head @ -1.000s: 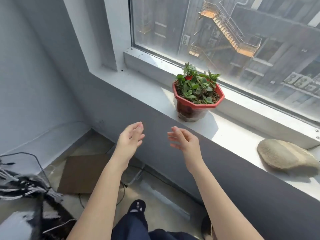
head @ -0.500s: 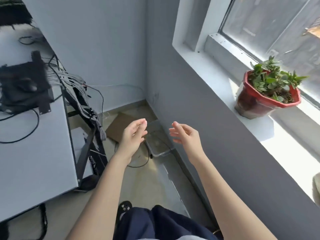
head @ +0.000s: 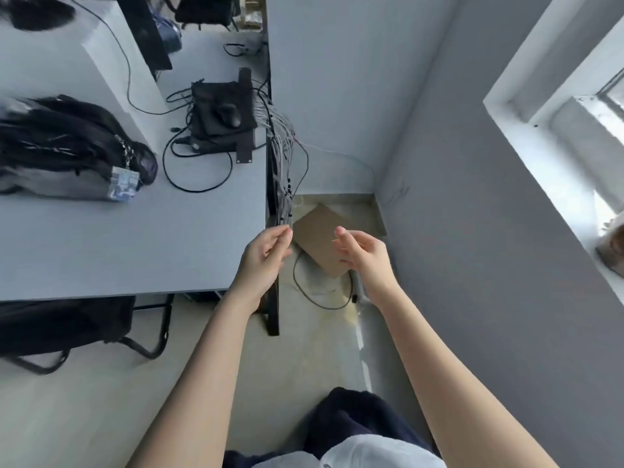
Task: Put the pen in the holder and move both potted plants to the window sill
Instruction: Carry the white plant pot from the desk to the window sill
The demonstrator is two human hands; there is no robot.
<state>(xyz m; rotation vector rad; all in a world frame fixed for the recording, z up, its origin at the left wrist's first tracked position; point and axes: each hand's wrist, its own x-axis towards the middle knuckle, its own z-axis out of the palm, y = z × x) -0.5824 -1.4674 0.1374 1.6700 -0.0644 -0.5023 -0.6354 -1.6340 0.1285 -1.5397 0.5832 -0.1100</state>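
While both hands hang empty above the floor, left hand (head: 265, 255) and right hand (head: 363, 256) each keep a loose, open grip; one potted plant (head: 613, 246) barely shows on the window sill (head: 553, 170), beside the grey counter (head: 135, 238).

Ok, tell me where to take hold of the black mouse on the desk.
Probably pinch the mouse across its two long sides, coming from above: it lies flat on the black pad, domed back up, sides clear.
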